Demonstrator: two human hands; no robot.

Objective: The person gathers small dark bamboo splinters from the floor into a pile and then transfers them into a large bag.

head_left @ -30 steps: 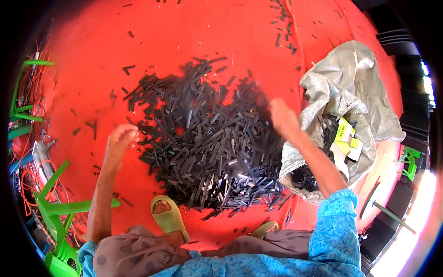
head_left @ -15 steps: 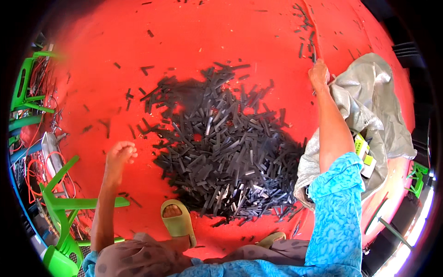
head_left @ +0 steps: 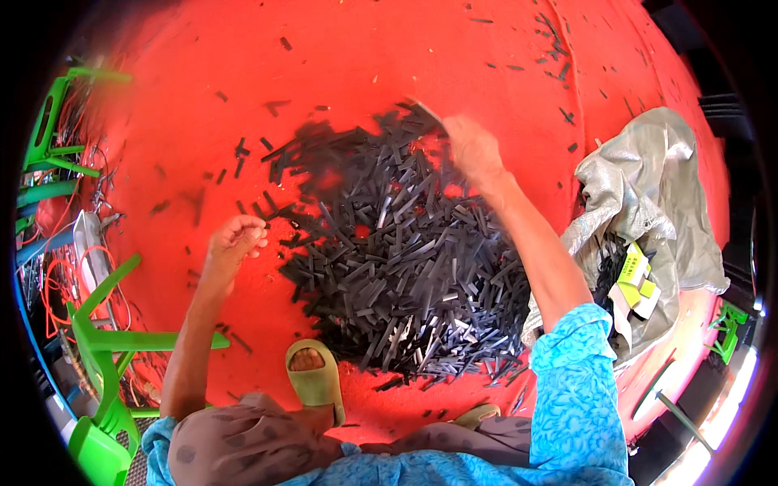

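A wide heap of short black strips point(head_left: 413, 283) lies on the red floor before me. My right hand point(head_left: 476, 154) is over the heap's far right edge, closed on a thin, narrow piece. Motion smears that piece, so its kind cannot be made out; its tip points toward the heap's far end. Left of the heap, my left hand point(head_left: 239, 241) hovers with curled fingers and the thumb pressed to them. A tiny dark spot shows at those fingertips, too small to name.
A crumpled grey woven sack point(head_left: 640, 186) lies at the right, black strips and a yellow-and-white label point(head_left: 634, 271) at its mouth. Green plastic stools point(head_left: 113, 340) and tangled cables stand at the left. Loose strips are scattered over the red floor point(head_left: 186, 121). My sandalled foot point(head_left: 314, 377) is near the heap.
My right hand has swung left from beside the sack to the heap's far edge, uncovering the sack's mouth. My left hand has moved slightly right and up.
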